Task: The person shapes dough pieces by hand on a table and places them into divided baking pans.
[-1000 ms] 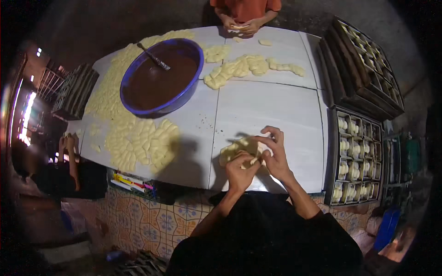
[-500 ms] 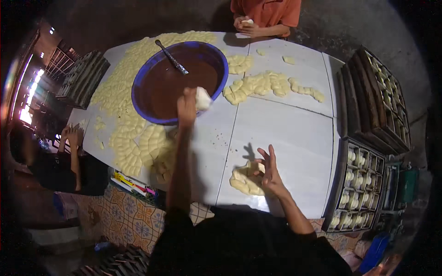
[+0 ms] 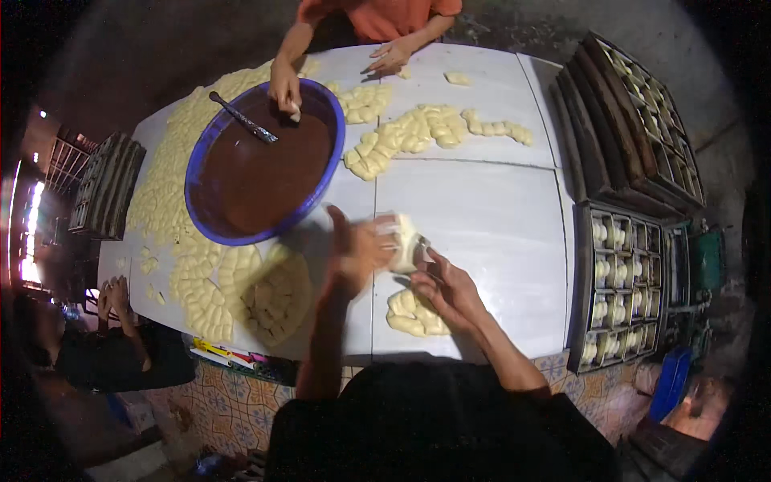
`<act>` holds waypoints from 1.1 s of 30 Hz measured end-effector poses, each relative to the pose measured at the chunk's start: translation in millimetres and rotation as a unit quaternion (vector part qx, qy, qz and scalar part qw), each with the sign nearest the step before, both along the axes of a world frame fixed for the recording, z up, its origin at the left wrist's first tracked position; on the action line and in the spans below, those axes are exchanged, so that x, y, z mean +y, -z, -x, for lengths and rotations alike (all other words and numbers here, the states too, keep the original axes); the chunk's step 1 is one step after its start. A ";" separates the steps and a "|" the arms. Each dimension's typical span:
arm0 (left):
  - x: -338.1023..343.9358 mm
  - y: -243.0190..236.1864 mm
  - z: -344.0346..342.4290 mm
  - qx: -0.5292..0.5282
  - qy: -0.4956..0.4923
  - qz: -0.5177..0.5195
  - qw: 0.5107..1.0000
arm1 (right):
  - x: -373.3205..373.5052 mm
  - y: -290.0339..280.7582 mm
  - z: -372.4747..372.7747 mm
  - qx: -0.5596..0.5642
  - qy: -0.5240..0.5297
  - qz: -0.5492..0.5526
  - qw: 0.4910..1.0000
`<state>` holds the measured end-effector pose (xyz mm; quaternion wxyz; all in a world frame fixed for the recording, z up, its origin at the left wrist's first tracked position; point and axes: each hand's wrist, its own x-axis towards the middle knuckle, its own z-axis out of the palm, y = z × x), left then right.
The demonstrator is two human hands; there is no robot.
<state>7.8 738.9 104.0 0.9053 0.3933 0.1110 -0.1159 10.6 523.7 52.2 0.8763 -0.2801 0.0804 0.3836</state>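
Observation:
A pale piece of dough (image 3: 405,243) is between my hands above the white table. My left hand (image 3: 357,253), slightly blurred, has its thumb spread and its fingers stretched against the dough's left side. On the other side my right hand (image 3: 450,293) pinches the dough's lower right edge with thumb and fingers. A small dark grey patch shows at that edge; I cannot make out what it is. Just below lies a small cluster of dough pieces (image 3: 416,313) on the table. The blue basin (image 3: 336,153) of brown filling stands at the upper left, with a metal-ended utensil (image 3: 241,116) resting in it.
Many dough pieces (image 3: 169,161) cover the table's left side, with another row (image 3: 418,132) farther back. A person in orange (image 3: 393,20) reaches into the basin from across. Another person (image 3: 120,353) sits at left. Stacked trays (image 3: 618,145) and a filled tray (image 3: 617,289) stand at right.
My left hand has come from the basin to the right with the dough, meeting my right hand, which has risen off the cluster. The person opposite now reaches into the basin.

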 end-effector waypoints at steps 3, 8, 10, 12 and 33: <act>-71.1 -3.8 37.8 0.069 -0.076 -0.021 0.995 | -15.4 7.2 2.2 -0.003 -0.102 0.015 0.995; -126.3 -3.9 69.0 0.103 -0.133 -0.049 0.985 | -36.4 -22.3 33.2 -0.450 0.042 0.429 0.782; -134.8 -2.2 78.3 0.139 -0.096 -0.166 0.971 | -50.4 -29.0 40.4 -0.557 0.074 0.468 0.682; -141.1 7.2 89.3 0.065 -0.076 -0.257 0.961 | -68.1 -27.2 41.3 -0.653 0.049 0.424 0.626; -190.3 45.4 132.8 -0.134 -0.066 -0.223 0.963 | -144.5 2.9 71.0 -0.242 -0.219 0.223 0.919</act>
